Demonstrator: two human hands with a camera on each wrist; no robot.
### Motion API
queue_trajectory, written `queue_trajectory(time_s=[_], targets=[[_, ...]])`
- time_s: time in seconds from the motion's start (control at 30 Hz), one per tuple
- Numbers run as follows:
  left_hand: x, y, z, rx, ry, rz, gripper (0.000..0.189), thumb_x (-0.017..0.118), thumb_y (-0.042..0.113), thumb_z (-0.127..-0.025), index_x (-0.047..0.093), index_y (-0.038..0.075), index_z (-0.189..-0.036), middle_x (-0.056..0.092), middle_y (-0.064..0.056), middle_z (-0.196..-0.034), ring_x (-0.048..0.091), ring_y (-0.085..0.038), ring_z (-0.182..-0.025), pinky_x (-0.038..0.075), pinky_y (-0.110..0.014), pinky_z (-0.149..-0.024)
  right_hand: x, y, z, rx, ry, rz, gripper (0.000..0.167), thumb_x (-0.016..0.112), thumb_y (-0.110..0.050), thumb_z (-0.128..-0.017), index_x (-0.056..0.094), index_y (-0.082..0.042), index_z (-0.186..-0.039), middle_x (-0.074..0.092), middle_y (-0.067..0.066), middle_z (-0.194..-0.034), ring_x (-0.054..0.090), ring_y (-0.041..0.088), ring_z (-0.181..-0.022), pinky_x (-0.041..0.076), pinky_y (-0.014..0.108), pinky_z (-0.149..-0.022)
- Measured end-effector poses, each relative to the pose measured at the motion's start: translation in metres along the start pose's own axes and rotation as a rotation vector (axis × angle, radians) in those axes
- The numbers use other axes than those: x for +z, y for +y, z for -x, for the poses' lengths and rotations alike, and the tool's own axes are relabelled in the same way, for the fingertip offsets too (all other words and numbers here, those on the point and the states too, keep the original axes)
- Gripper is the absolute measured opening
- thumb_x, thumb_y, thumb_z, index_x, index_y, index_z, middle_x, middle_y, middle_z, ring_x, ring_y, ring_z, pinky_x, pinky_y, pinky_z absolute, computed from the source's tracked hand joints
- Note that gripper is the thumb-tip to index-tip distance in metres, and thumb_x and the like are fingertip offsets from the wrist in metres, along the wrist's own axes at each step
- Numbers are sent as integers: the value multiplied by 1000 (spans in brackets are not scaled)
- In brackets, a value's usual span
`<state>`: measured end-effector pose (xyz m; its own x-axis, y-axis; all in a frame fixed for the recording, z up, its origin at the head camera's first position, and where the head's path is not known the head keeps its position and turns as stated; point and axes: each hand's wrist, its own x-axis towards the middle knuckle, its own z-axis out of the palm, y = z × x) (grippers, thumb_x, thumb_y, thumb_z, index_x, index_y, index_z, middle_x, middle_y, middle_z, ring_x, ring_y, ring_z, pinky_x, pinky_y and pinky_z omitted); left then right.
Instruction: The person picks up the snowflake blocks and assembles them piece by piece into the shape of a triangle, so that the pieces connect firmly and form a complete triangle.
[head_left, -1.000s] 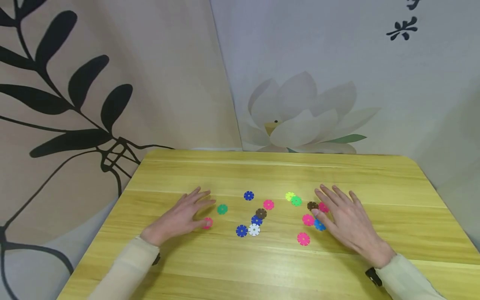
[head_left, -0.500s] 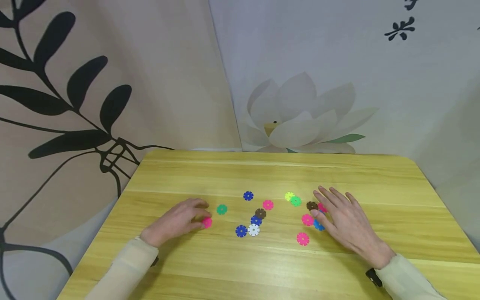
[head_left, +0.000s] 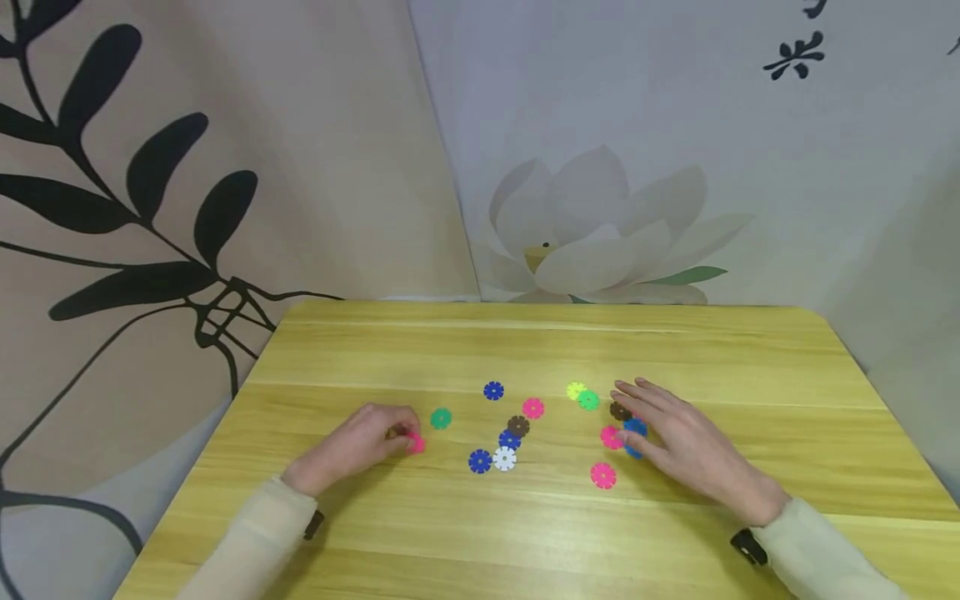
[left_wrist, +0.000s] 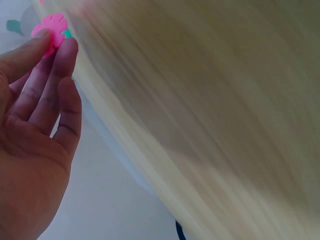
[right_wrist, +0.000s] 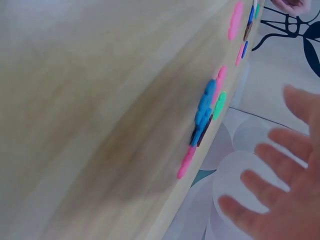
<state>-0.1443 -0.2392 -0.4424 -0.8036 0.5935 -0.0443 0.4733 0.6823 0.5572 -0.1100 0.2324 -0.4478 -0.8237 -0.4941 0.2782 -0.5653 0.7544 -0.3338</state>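
My left hand (head_left: 360,442) pinches a pink notched plastic disc (left_wrist: 56,26) between thumb and fingertips, seen most clearly in the left wrist view. A teal disc (head_left: 441,418) lies just beyond those fingers. On the right, my right hand (head_left: 686,442) hovers with fingers extended over a small cluster. Under and beside it lie a brown disc (head_left: 619,411), a pink disc (head_left: 611,437) and blue discs (head_left: 635,427). The right wrist view shows a pink disc (right_wrist: 186,162) at the near end of this cluster, which the hand hides in the head view.
Mid-table lie dark blue discs (head_left: 480,462), a white disc (head_left: 505,458), a brown disc (head_left: 518,427) and a pink disc (head_left: 533,407). A yellow disc (head_left: 575,391) touches a green disc (head_left: 588,401). The wooden table (head_left: 450,533) meets a printed wall (head_left: 337,150).
My left hand's fingers have closed from spread to a pinch on the pink disc. The right hand has shifted slightly left over its cluster, its fingers still extended.
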Motion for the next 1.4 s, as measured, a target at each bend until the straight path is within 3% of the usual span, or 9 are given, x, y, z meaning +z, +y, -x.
queue_trajectory(time_s=[0.2, 0.37, 0.67, 0.9, 1.13, 1.4], targets=[[3, 14, -6, 3, 57, 129, 10, 74, 16, -96, 72, 25, -99, 71, 14, -94, 66, -7, -88, 58, -26, -78, 1, 4, -5, -85, -66, -47, 49, 80, -17, -92, 65, -3, -137, 60, 13, -146, 47, 41, -140, 43, 60, -109], [6, 29, -14, 20, 98, 160, 11, 75, 16, -95, 72, 24, -101, 69, 16, -94, 65, -6, -88, 57, -28, -79, 4, 8, -10, -146, -116, -66, 44, 81, -12, -90, 70, -5, -132, 67, 8, -136, 55, 38, -134, 48, 55, -106], [16, 49, -23, -7, 174, 270, 8, 74, 20, -96, 73, 22, -104, 71, 10, -96, 66, -9, -90, 58, -33, -83, 10, 11, -17, -151, -235, -54, 37, 79, -10, -92, 72, -7, -128, 68, 4, -130, 62, 28, -122, 50, 50, -105], [25, 58, -28, -37, 206, 393, 9, 73, 14, -96, 72, 17, -105, 74, 8, -98, 68, -18, -90, 58, -33, -81, 11, 9, -20, -154, -244, -10, 33, 78, -5, -91, 74, -4, -123, 68, 5, -125, 63, 27, -118, 52, 49, -102], [31, 63, -33, -75, 232, 516, 10, 73, 16, -96, 71, 15, -105, 75, 3, -99, 69, -34, -94, 57, -31, -80, 11, 7, -22, -150, -211, 26, 27, 82, -6, -87, 76, -8, -113, 66, -1, -111, 61, 20, -105, 54, 45, -91], [36, 71, -39, -95, 277, 564, 10, 73, 18, -98, 70, 15, -106, 76, 3, -101, 69, -29, -95, 57, -31, -82, 12, 5, -26, -108, -214, -13, 23, 84, -9, -87, 68, -19, -101, 58, -13, -94, 54, 10, -90, 52, 39, -83]])
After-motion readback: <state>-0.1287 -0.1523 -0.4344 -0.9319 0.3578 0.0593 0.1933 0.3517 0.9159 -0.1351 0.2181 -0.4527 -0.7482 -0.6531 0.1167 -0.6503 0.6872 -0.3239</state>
